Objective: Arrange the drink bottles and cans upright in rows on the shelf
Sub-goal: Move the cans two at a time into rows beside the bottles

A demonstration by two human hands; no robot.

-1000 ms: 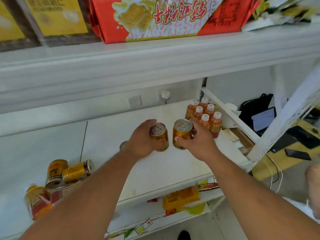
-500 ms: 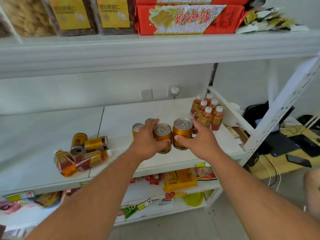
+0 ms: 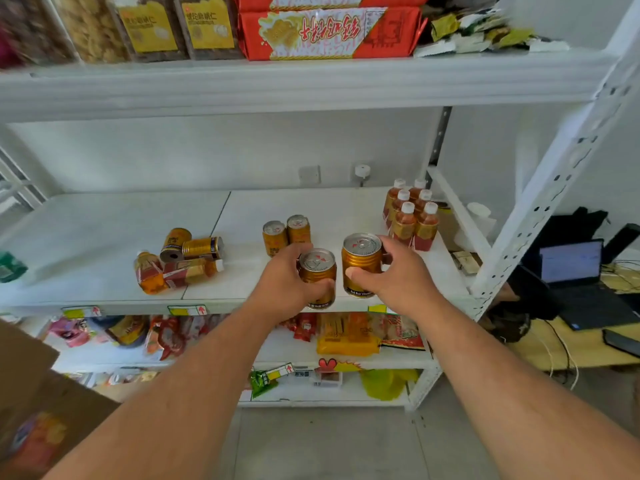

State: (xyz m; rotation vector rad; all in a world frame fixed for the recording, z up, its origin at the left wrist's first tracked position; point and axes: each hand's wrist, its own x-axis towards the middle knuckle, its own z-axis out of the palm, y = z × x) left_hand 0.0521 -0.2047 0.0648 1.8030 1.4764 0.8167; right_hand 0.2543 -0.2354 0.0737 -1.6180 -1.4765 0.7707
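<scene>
My left hand [image 3: 282, 285] grips an upright gold can [image 3: 317, 273] near the front edge of the white middle shelf [image 3: 104, 237]. My right hand [image 3: 394, 275] grips a second upright gold can [image 3: 360, 263] just to its right. Behind them two more gold cans [image 3: 285, 233] stand upright side by side. Several orange bottles with white caps [image 3: 412, 213] stand in rows at the shelf's right end. To the left, two gold cans [image 3: 192, 245] and two orange bottles [image 3: 173, 275] lie on their sides in a heap.
An upper shelf [image 3: 311, 81] with snack packs hangs close overhead. A slanted white shelf post [image 3: 540, 216] stands at the right, with a laptop [image 3: 575, 271] on a desk beyond. Lower shelves hold snack bags. A cardboard box [image 3: 31, 393] sits at lower left.
The view has pulled back from the shelf. Both hands have drawn their cans toward the front edge, so the two standing cans behind now show.
</scene>
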